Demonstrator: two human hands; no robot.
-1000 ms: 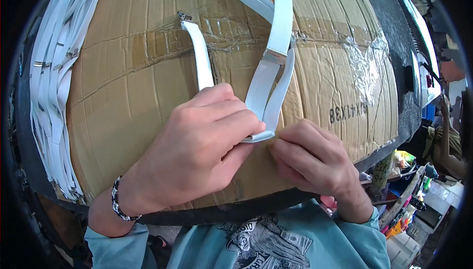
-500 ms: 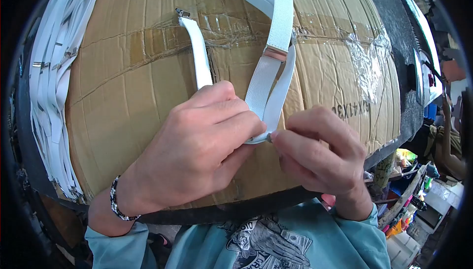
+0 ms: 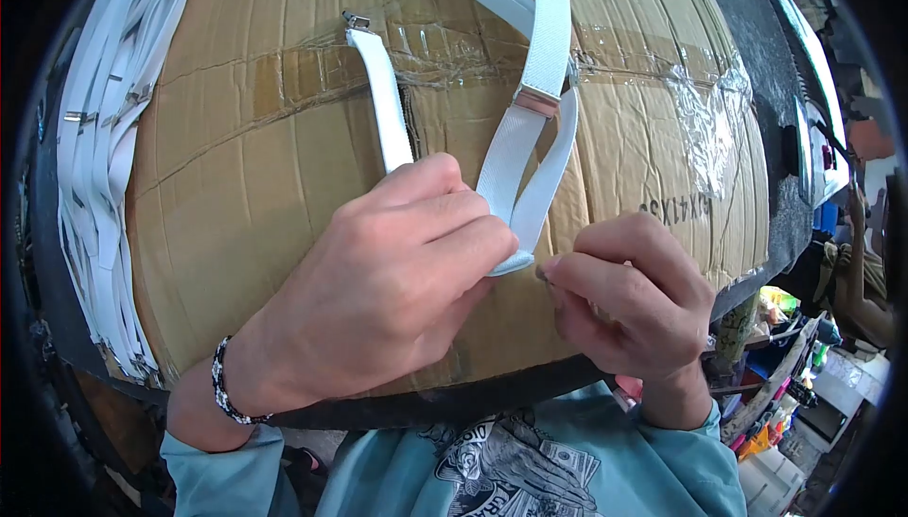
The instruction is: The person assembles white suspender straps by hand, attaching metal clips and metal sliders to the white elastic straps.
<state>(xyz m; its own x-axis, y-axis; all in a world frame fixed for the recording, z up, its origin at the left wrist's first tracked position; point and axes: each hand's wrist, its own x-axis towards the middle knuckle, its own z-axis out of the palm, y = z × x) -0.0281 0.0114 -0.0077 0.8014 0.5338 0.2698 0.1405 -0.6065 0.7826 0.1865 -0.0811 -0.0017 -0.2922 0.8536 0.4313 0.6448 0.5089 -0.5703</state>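
White elastic suspender straps [image 3: 549, 35] run from the top of the head view down to my hands. My left hand [image 3: 392, 276] is closed on the strap's folded lower loop [image 3: 514, 263], whose end sticks out past the fingers. Above it, a metal slide buckle [image 3: 536, 101] sits on the doubled strap. A narrower strap end [image 3: 383, 105] comes out from under the same hand, tipped with a metal clip [image 3: 356, 21]. Just right of the loop, my right hand [image 3: 632, 295] is pinched; a tiny dark bit shows at its fingertips, too small to name.
A flattened, taped cardboard sheet [image 3: 236, 262] covers the dark work surface. Many white straps with metal clips [image 3: 99, 157] hang in a bundle at the left. Assorted items [image 3: 776, 385] lie beyond the right edge, where part of another person [image 3: 856, 271] shows.
My right hand has drawn slightly right and down, away from the loop, leaving a small gap. The strap and buckle have shifted a little to the right.
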